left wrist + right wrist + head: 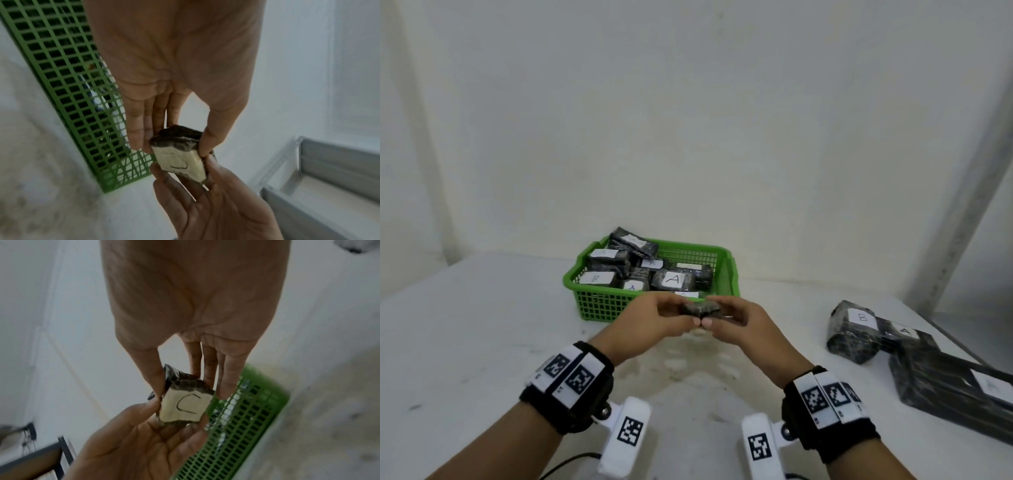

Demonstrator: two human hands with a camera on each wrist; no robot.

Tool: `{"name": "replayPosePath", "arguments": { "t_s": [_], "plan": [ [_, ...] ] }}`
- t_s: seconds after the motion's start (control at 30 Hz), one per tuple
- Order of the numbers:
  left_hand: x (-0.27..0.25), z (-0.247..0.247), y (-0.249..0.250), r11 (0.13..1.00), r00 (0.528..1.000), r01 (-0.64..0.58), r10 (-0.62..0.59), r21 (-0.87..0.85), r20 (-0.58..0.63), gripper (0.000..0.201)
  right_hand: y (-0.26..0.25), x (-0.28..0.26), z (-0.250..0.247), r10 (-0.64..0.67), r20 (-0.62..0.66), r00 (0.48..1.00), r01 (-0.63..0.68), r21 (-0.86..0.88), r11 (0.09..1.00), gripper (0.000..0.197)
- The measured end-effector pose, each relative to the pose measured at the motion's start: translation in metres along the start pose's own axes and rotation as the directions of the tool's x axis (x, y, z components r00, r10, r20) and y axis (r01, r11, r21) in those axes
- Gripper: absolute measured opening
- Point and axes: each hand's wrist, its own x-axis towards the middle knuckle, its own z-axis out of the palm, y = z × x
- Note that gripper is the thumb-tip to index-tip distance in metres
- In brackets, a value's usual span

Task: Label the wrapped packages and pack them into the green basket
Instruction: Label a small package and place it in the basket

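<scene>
Both hands hold one small dark wrapped package [700, 310] in the air just in front of the green basket [599, 303]. My left hand [688, 313] pinches its left end and my right hand [714, 313] pinches its right end. The right wrist view shows the package's underside, a white label [185, 407] marked "C", between my right hand [189, 386] above and my left hand [180, 410] below. In the left wrist view the package [179, 160] sits between my left hand's fingertips [139, 138] and the right hand [205, 203]. The basket [68, 81] holds several labelled dark packages [671, 279].
On the white table at the right lie a dark package labelled "B" [854, 330] and a long dark labelled package [945, 380]. A grey metal frame [329, 162] stands at the table's right side. A white wall rises behind the basket.
</scene>
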Motion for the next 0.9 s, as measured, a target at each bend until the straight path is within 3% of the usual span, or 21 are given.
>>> {"name": "replayPosePath", "arguments": {
  "t_s": [0.27,0.63,0.77,0.9],
  "plan": [
    [-0.003,-0.026,-0.021,0.974,0.978,-0.05,0.004,-0.221,-0.207,0.021,-0.001,0.029,0.047,0.029,-0.043,0.999,-0.015,0.303,0.953,0.04],
    [-0.002,-0.021,-0.035,0.976,0.977,-0.105,0.066,-0.19,-0.202,0.024,0.004,0.021,0.045,-0.007,-0.071,0.997,0.025,0.256,0.966,0.034],
    [-0.005,-0.022,-0.037,0.965,0.983,-0.087,0.044,-0.246,-0.176,0.025,0.004,0.016,0.04,0.023,-0.026,0.999,-0.015,0.281,0.959,0.034],
    [-0.007,-0.021,-0.039,0.972,0.99,-0.071,0.041,-0.223,-0.137,0.027,0.008,0.014,0.043,0.019,-0.078,0.997,0.003,0.272,0.962,0.031]
  ]
}}
